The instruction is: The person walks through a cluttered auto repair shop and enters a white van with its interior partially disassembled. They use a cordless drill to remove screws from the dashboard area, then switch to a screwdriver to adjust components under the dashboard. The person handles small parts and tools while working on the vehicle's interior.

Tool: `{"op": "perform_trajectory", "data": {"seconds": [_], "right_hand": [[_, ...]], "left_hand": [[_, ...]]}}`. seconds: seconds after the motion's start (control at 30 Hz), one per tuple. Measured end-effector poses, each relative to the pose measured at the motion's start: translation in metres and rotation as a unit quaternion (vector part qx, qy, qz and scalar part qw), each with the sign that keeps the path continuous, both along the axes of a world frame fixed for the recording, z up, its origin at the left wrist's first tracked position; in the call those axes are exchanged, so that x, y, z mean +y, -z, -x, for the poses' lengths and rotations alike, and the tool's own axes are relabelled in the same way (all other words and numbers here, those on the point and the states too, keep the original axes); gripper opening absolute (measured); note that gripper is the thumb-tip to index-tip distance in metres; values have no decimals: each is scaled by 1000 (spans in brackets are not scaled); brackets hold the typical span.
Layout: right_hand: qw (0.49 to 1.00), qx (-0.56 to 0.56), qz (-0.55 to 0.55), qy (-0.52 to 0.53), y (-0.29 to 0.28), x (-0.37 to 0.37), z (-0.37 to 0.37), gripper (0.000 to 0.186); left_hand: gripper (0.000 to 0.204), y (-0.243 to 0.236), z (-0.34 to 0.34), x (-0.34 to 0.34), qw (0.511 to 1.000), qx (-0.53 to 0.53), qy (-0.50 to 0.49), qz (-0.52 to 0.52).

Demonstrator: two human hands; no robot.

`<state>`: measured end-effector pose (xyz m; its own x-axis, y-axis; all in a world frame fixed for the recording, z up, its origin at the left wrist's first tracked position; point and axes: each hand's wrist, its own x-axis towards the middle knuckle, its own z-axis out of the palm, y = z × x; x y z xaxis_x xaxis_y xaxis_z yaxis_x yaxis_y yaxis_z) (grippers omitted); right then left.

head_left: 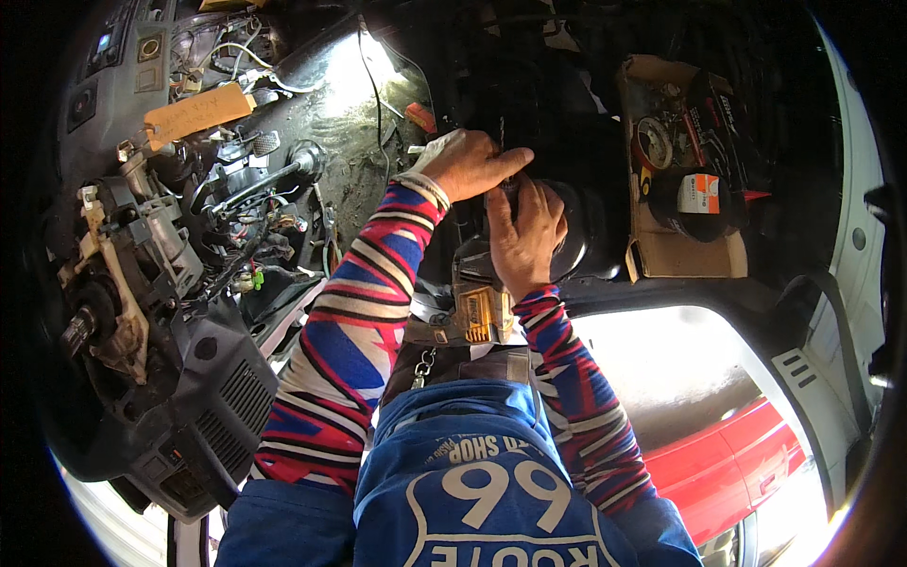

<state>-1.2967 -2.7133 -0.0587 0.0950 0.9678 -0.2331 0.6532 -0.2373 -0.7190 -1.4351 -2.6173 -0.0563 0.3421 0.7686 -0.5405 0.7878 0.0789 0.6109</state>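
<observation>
Both of my hands are closed at the front end of a cordless drill, which has a yellow and black base (pixel 482 312). My right hand (pixel 529 236) wraps its fingers round the dark chuck (pixel 511 187). Just ahead of it, my left hand (pixel 467 163) bends its fingers in, with the thumb stretched across the chuck's tip. A thin drill bit (pixel 502 129) points away from me beyond the left fingers. The drill's middle is partly hidden by my right hand, and its base lies close to my waist.
A cardboard box (pixel 685 260) of tools, tape and a small orange-white carton (pixel 699 194) stands right. Left are a bare steering column (pixel 123 283), loose wiring, a cardboard tag (pixel 198 115) and a dashboard piece (pixel 203 397). A small red box (pixel 420 117) lies on the floor.
</observation>
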Motion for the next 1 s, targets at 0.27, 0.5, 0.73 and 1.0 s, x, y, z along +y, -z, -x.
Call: {"op": "perform_trajectory", "data": {"seconds": [0.27, 0.5, 0.73, 1.0], "right_hand": [[998, -23, -49, -9, 11, -2, -3, 44], [998, -19, -54, -16, 12, -13, -10, 49], [987, 82, -111, -79, 2, -27, -47, 50], [997, -12, 74, 34, -10, -68, -54, 56]], "left_hand": [[18, 37, -6, -14, 977, 115, 118, -135], [65, -7, -30, -25, 981, 154, -111, 35], [40, 30, 49, -93, 915, 146, -347, -143], [40, 108, 89, -176, 927, 127, -352, 17]]}}
